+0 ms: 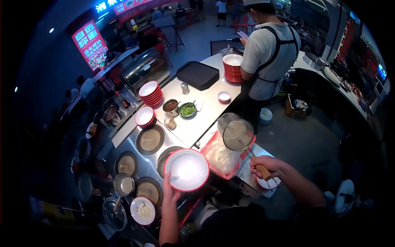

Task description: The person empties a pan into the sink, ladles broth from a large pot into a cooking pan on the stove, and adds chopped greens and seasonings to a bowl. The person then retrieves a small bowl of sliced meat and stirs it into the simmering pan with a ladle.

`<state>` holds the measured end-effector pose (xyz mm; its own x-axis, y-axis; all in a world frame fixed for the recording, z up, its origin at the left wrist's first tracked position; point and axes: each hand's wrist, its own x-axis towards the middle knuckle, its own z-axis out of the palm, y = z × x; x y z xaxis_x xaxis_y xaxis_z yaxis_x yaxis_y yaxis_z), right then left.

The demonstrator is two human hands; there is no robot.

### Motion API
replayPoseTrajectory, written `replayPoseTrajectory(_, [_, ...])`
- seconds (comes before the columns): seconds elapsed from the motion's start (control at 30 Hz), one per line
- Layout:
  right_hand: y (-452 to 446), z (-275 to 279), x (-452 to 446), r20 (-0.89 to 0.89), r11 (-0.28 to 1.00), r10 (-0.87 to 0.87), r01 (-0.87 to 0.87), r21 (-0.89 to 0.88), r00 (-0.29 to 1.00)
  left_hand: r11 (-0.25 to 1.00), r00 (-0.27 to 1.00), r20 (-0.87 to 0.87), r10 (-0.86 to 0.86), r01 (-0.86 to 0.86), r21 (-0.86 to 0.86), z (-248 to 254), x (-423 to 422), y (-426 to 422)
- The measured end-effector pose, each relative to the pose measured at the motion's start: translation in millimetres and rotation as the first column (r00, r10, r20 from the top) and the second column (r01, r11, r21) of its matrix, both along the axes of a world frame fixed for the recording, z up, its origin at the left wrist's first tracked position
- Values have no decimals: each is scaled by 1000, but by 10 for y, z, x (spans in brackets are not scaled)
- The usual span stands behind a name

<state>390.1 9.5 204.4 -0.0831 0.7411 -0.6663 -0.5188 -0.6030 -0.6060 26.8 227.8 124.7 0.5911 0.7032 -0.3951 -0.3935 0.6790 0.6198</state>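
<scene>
My left hand (171,190) is closed on the rim of a large white bowl (187,169) with a red outside, tilted so that its bare inside faces me. In my right hand (269,164) is the wooden handle of a deep wire noodle strainer (236,133). Its basket hangs above a red tub (239,166) holding something pale under clear plastic. Whether the strainer holds anything is hard to make out. Below my right hand, another white bowl (267,183) rests on the counter corner, partly covered by the hand.
Round cooking wells (150,140) fill the steel stove at left, with a small pot (124,184) and a bowl with food remains (142,210). Stacked red bowls (150,94), chopped greens (187,109) and a black tray (198,75) stand farther back. A co-worker (269,53) stands beyond the counter.
</scene>
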Motion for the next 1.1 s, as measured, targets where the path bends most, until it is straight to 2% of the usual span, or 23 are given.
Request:
replayPoseTrajectory(0.17, [191, -27, -158, 4, 998, 53, -52, -41, 999, 981, 983, -18, 184, -185, -64, -158, -525, -319])
replayPoseTrajectory(0.2, [246, 10, -212, 9, 996, 71, -71, -49, 997, 966, 966, -69, 249, -253, -61, -88, -593, -468])
replayPoseTrajectory(0.3, [415, 165, -397, 41, 974, 219, -216, -66, 975, 942, 944, 41, 326, -321, -96, -265, -943, -941])
replayPoseTrajectory(0.47, [644, 284, -744, 93, 863, 505, -501, -64, 858, 806, 833, -48, 552, -547, -225, -605, -1364, -2300])
replayPoseTrajectory(0.57, [745, 379, -1139, 142, 708, 704, -704, -59, 696, 662, 688, -70, 722, -717, -218, -725, -1352, -3170])
replayPoseTrajectory(0.63, [780, 424, -1476, 109, 568, 820, -822, -40, 561, 577, 621, -79, 780, -763, -292, -918, -1372, -3677])
replayPoseTrajectory(0.77, [778, 328, -2346, 67, 288, 956, -956, -50, 285, 388, 449, -123, 885, -857, -339, -1312, -1305, -4409])
replayPoseTrajectory(0.9, [636, -80, -3345, 20, -9, 1000, -1000, -7, -9, 222, 297, -157, 942, -901, -373, -1476, -1196, -4884])
replayPoseTrajectory(1.03, [351, -781, -4375, -204, -171, 964, -985, 2, -168, 81, 162, -192, 968, -924, -374, -1555, -1118, -5242])
replayPoseTrajectory(1.1, [118, -1178, -4848, -259, -227, 941, -974, -11, -216, 43, 104, -145, 984, -927, -373, -1805, -1089, -5458])
